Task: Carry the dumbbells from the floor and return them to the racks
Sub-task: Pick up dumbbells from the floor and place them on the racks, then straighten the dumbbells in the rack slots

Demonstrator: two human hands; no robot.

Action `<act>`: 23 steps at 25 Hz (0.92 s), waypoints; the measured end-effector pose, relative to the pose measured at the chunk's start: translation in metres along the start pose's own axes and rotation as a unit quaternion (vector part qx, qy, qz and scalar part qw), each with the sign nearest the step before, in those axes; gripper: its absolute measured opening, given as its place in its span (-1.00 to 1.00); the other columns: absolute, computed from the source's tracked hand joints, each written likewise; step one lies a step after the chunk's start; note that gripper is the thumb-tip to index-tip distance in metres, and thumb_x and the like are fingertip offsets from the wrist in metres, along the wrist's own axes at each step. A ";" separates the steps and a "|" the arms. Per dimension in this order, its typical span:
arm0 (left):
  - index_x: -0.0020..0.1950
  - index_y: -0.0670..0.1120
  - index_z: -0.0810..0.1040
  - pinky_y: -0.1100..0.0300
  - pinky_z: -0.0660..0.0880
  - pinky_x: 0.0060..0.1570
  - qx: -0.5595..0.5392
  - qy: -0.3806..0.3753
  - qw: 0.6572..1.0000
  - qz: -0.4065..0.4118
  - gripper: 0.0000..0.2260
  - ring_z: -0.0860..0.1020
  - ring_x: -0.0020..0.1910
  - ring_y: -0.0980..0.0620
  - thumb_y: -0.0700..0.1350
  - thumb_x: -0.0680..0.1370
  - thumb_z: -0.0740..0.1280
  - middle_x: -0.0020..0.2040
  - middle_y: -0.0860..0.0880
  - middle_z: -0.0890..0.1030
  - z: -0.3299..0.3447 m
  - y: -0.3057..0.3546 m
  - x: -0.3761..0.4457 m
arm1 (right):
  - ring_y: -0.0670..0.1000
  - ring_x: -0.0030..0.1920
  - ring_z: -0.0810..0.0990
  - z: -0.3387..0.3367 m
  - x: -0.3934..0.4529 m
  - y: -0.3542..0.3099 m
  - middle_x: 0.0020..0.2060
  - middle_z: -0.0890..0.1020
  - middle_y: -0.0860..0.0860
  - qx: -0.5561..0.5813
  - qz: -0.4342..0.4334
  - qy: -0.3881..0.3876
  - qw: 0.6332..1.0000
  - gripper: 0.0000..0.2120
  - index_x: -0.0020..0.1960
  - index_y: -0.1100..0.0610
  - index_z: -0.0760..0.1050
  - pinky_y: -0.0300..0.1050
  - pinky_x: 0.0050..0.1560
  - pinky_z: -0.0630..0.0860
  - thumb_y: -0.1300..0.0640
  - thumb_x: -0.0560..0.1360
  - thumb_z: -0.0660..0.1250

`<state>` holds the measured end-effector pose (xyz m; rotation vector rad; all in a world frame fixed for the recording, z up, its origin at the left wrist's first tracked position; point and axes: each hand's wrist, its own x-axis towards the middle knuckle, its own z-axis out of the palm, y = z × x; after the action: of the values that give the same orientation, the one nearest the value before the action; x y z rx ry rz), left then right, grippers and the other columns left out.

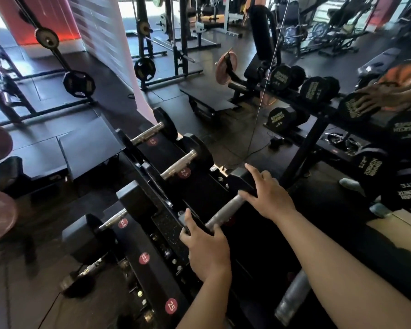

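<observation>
Both hands were set apart on one dumbbell (226, 211) lying on the rack (199, 193): the left hand (205, 251) gripped its near head at 6 o'clock, the right hand (269, 195) pressed the far head at 1 o'clock, probably seating it in its cradle
</observation>
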<state>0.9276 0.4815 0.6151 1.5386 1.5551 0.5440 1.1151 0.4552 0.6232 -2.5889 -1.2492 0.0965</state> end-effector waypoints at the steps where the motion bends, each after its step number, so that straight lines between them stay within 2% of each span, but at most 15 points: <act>1: 0.58 0.21 -0.01 -0.06 0.59 0.01 0.009 -0.024 1.000 0.016 -0.30 0.55 0.19 -0.15 0.14 0.56 0.33 0.55 -0.16 0.17 -0.005 -0.001 0.002 | 0.26 0.41 0.35 -0.002 -0.004 -0.003 0.45 0.29 0.17 -0.039 -0.002 -0.001 0.999 -0.17 0.59 -0.15 -0.19 0.23 0.33 0.38 -0.37 0.50 0.15; 2: 0.60 0.20 -0.05 -0.12 0.52 0.18 0.015 -0.040 0.998 0.036 -0.24 0.41 0.39 -0.18 0.19 0.54 0.34 0.58 -0.16 0.10 -0.014 0.000 0.005 | 0.26 0.50 0.21 -0.004 -0.011 -0.011 0.52 0.19 0.17 -0.048 -0.010 0.012 0.999 -0.15 0.59 -0.14 -0.26 0.26 0.44 0.24 -0.41 0.50 0.09; 3: 0.61 0.18 -0.08 -0.16 0.43 0.30 0.017 -0.047 0.997 0.061 -0.20 0.27 0.50 -0.18 0.23 0.53 0.34 0.60 -0.15 0.06 -0.023 0.002 0.009 | 0.23 0.54 0.11 -0.008 -0.020 -0.021 0.56 0.14 0.16 -0.034 -0.016 0.031 0.999 -0.17 0.59 -0.13 -0.28 0.26 0.49 0.13 -0.41 0.51 0.05; 4: 0.62 0.14 -0.10 -0.18 0.34 0.38 0.020 -0.043 0.995 0.086 -0.17 0.16 0.55 -0.16 0.26 0.51 0.33 0.61 -0.15 0.06 -0.032 0.005 0.015 | 0.20 0.56 0.07 -0.012 -0.027 -0.032 0.57 0.14 0.15 -0.011 -0.024 0.050 0.998 -0.20 0.60 -0.13 -0.26 0.25 0.52 0.06 -0.39 0.53 0.02; 6: 0.64 0.04 -0.09 -0.18 0.22 0.46 0.036 -0.016 0.992 0.122 -0.13 0.08 0.58 -0.17 0.28 0.51 0.32 0.61 -0.17 0.08 -0.056 0.014 0.024 | 0.16 0.57 0.05 -0.020 -0.040 -0.053 0.56 0.18 0.13 0.017 -0.039 0.068 0.997 -0.27 0.61 -0.13 -0.21 0.24 0.53 0.00 -0.35 0.55 -0.03; 9: 0.64 -0.03 -0.08 -0.16 0.14 0.50 0.026 0.012 0.991 0.128 -0.14 0.05 0.58 -0.18 0.27 0.53 0.30 0.61 -0.20 0.09 -0.090 0.021 0.034 | 0.12 0.58 0.06 -0.028 -0.051 -0.081 0.55 0.24 0.11 0.047 -0.039 0.086 0.994 -0.32 0.60 -0.15 -0.17 0.20 0.55 -0.03 -0.32 0.58 -0.05; 13: 0.64 -0.04 -0.11 -0.17 0.13 0.50 -0.006 0.019 0.994 0.108 -0.14 0.07 0.58 -0.18 0.27 0.54 0.28 0.61 -0.19 0.09 -0.124 0.020 0.073 | 0.11 0.58 0.07 -0.029 -0.043 -0.118 0.54 0.26 0.11 0.075 -0.030 0.110 0.991 -0.34 0.61 -0.13 -0.13 0.16 0.55 -0.04 -0.31 0.58 -0.07; 23: 0.64 -0.03 -0.13 -0.16 0.06 0.51 0.012 0.061 0.992 0.113 -0.11 0.05 0.58 -0.23 0.30 0.52 0.28 0.61 -0.23 0.05 -0.191 0.046 0.257 | 0.16 0.56 0.14 -0.010 0.079 -0.240 0.52 0.27 0.17 0.045 -0.004 0.145 0.988 -0.36 0.61 -0.09 -0.10 0.18 0.54 0.03 -0.23 0.62 0.01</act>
<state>0.8333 0.7831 0.6859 1.7398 1.4914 0.7607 0.9842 0.6576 0.7006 -2.4136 -1.1216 -0.2135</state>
